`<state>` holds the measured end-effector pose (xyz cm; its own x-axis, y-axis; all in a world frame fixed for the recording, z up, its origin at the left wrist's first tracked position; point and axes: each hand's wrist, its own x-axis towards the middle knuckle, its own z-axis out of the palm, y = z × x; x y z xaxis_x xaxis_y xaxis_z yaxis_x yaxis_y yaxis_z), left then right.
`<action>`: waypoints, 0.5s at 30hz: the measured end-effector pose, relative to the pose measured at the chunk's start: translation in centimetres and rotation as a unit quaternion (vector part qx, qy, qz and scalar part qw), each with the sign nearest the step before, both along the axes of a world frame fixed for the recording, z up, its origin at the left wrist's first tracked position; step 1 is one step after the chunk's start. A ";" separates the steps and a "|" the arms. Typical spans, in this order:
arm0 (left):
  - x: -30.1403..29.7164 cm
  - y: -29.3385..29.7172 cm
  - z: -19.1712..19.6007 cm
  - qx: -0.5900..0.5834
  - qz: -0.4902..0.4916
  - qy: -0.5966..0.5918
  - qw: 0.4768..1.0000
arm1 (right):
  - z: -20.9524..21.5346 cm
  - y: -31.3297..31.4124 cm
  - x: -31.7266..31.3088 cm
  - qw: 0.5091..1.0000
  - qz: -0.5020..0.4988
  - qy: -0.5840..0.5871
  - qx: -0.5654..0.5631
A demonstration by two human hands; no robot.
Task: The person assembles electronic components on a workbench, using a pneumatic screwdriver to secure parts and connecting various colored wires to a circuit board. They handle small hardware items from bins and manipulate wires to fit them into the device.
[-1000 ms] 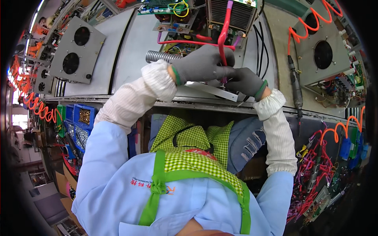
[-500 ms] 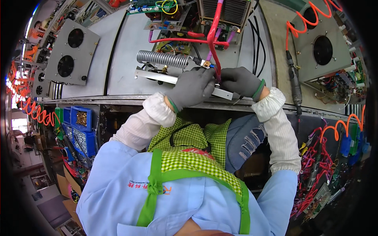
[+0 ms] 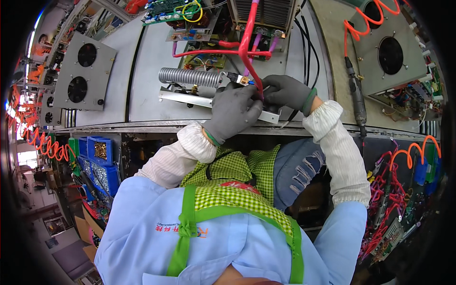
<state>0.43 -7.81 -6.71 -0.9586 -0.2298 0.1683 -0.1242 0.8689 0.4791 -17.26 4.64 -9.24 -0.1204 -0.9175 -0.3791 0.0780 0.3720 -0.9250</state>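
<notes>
My gloved left hand rests over a white metal strip, its fingers bent and closed at the lower end of a thick red cable. From the other side, my gloved right hand pinches near that same cable end. The fingertips and the joint between them are mostly hidden. Just left of the hands lies a grey coiled spring-like part, with a brass-coloured terminal by its right end. Behind stands an opened electrical unit with a finned heat sink and a green circuit board.
Grey fan panels stand left and right. A power screwdriver lies on the right, beneath a coiled orange hose. Blue bins of small hardware sit lower left. Red cables are heaped lower right. Black wires run behind my right hand.
The view has shifted slightly, and the unit and strip appear a little further left. My left hand sits slightly lower against the cable. Both hands stay gathered at the cable's end.
</notes>
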 end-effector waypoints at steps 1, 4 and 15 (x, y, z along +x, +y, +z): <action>0.0 0.3 0.0 -0.002 0.004 0.010 1.000 | -0.1 0.1 0.0 1.000 -0.007 0.017 -0.003; -0.1 1.5 -0.2 -0.038 0.052 0.027 0.998 | -0.3 0.1 0.1 0.999 -0.020 0.040 -0.001; -0.4 1.1 -1.7 0.004 0.065 0.063 0.996 | -2.5 -0.8 -1.1 0.963 0.076 0.254 -0.053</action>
